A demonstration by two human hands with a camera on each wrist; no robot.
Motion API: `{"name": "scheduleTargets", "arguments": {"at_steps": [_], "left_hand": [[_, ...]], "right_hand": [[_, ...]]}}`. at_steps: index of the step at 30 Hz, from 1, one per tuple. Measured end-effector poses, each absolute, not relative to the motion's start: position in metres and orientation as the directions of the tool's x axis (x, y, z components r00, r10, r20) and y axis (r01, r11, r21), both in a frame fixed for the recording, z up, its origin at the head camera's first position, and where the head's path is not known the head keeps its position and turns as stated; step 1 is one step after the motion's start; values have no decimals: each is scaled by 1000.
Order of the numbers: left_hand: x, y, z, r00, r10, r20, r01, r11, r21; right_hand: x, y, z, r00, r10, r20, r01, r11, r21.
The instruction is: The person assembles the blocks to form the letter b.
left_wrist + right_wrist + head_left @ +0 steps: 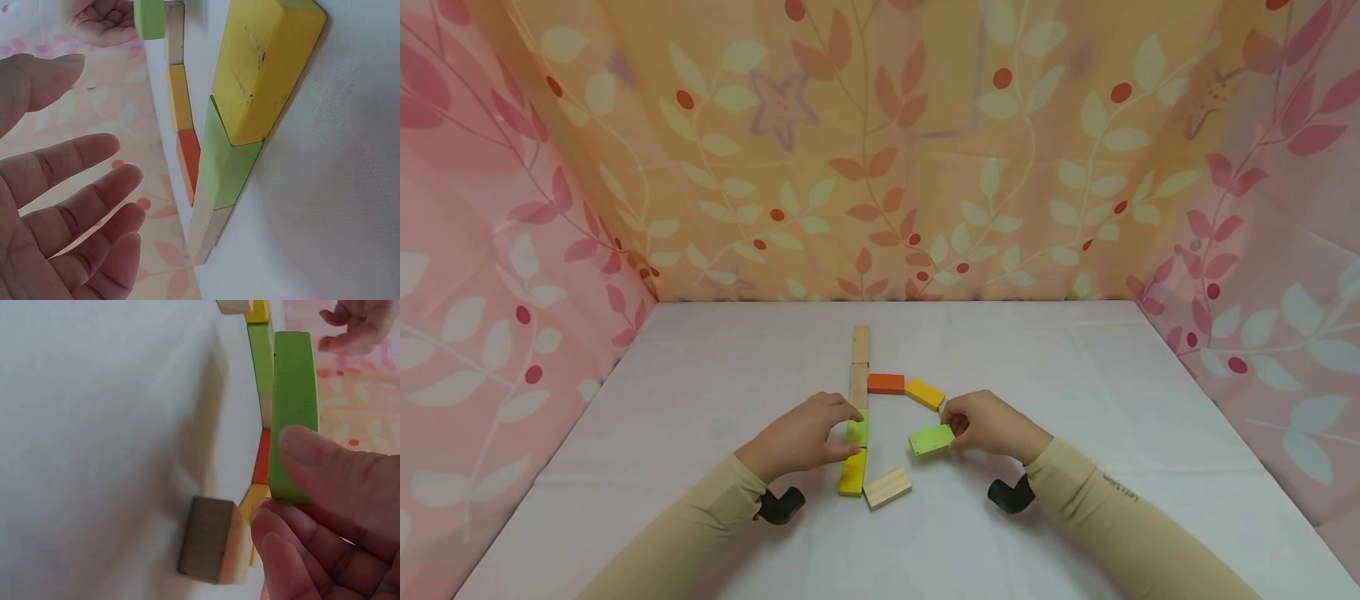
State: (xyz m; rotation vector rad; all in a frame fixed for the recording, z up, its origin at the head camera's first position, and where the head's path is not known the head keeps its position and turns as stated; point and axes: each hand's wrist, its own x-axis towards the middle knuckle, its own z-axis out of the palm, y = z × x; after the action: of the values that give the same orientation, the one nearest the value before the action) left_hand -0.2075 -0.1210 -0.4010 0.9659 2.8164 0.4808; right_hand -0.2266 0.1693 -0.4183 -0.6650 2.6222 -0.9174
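Note:
My right hand (992, 423) pinches a light green wooden block (931, 440) between thumb and fingers, and the right wrist view shows it raised over the tabletop. My left hand (805, 432) has its fingers spread, beside a straight column of blocks. That column runs from a yellow block (852, 477) in front, through another green block (857, 432), to plain wood blocks (861, 343) behind. A red-orange block (886, 383) and an amber block (924, 394) branch off rightward. One plain block (209, 540) stands under the right hand, mostly hidden in the head view.
Another plain wood block (887, 489) lies angled at the front end of the column. A white cloth (700, 350) covers the table. Floral curtains (880, 150) close in the back and both sides. Black wrist mounts (782, 506) hang below the sleeves.

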Motion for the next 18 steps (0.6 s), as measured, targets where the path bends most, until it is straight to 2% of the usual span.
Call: {"name": "scheduleTargets", "arguments": {"at_steps": [18], "left_hand": [[-207,-119,-403,-787,617,-13,580,747,324]], "right_hand": [[-215,162,-426,-816,-564,-125,-399,708,-582]]}}
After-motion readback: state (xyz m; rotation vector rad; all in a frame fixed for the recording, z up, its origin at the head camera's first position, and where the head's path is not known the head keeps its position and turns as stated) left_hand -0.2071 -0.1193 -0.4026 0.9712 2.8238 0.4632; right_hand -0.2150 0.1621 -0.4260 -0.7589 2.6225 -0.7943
